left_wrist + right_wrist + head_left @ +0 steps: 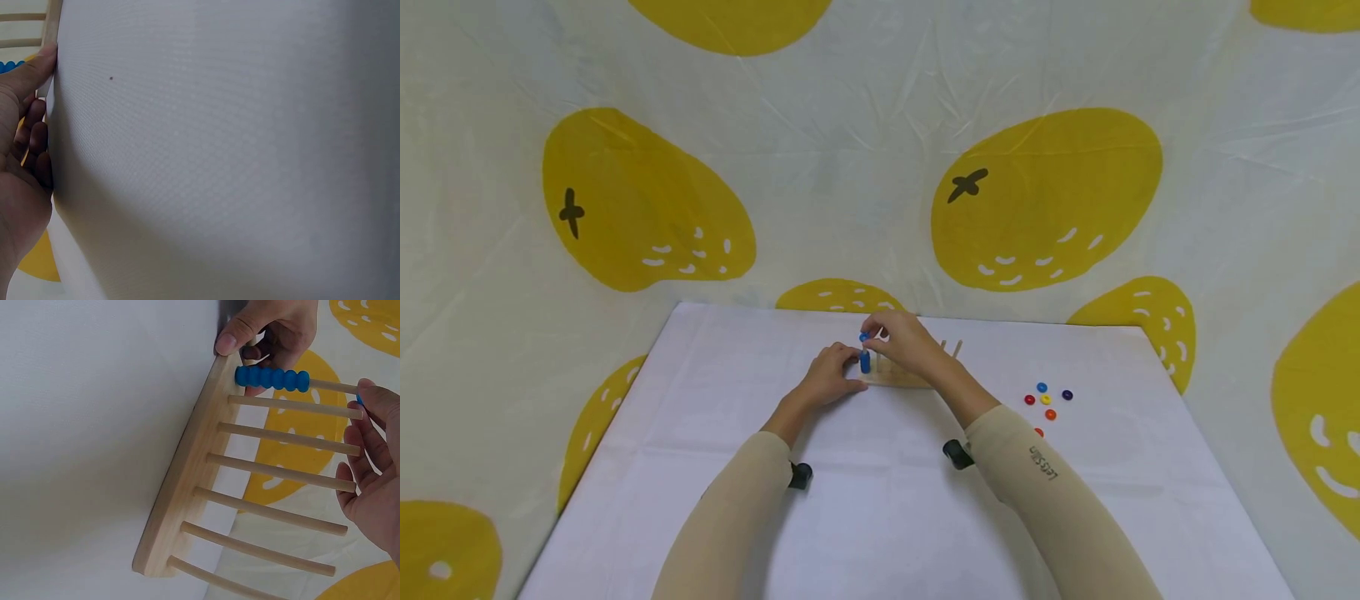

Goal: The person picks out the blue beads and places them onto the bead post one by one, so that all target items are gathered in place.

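Observation:
A wooden peg rack (181,465) with a row of upright pegs stands at the back of the table. Several blue beads (272,378) are stacked on one peg near its left end. My left hand (829,375) holds that end of the base, thumb (227,342) on the front edge and fingers behind. At the top of the same peg, my right hand (906,340) pinches another blue bead (864,337) between thumb and fingertips; the fingers mostly cover it in the right wrist view. The other pegs in sight, such as this peg (287,439), carry no beads.
To the right on the white-covered table (880,517) lie loose beads: a blue bead (1042,387), a dark purple bead (1067,395), a yellow bead (1046,400), a red bead (1029,400) and orange ones (1050,414). A patterned cloth (850,192) hangs behind.

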`<action>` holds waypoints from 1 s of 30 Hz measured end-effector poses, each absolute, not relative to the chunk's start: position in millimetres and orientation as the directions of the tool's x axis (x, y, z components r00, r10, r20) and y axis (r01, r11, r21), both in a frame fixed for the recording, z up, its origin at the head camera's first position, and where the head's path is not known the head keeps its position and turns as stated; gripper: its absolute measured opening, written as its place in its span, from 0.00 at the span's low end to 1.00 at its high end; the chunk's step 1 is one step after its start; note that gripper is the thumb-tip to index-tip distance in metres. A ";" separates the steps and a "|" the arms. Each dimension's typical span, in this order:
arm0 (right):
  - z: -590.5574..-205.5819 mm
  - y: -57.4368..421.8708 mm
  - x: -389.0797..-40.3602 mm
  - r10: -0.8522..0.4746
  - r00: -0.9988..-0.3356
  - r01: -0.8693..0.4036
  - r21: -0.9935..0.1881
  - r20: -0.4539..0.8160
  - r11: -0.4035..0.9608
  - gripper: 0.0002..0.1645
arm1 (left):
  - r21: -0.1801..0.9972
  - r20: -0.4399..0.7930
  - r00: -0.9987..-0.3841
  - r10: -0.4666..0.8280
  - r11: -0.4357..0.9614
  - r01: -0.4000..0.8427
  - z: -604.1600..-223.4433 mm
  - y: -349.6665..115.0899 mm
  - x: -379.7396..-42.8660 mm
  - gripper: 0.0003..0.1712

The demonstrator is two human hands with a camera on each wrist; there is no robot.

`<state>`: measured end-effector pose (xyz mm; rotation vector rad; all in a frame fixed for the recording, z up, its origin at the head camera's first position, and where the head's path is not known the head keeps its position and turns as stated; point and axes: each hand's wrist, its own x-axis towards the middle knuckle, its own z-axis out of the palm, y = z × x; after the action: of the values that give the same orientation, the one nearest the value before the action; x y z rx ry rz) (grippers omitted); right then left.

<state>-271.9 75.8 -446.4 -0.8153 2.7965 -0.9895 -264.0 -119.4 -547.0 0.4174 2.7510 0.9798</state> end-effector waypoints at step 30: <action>-444.5 78.8 -267.0 -0.470 -0.878 -0.415 -0.638 0.093 0.649 0.15 | 0.653 -0.123 -0.941 0.316 0.740 0.163 -546.1 -120.0 -265.6 0.36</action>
<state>-267.0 78.8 -444.5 -0.7469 2.7786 -1.0434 -265.6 -120.0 -546.1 0.3799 2.7151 0.9877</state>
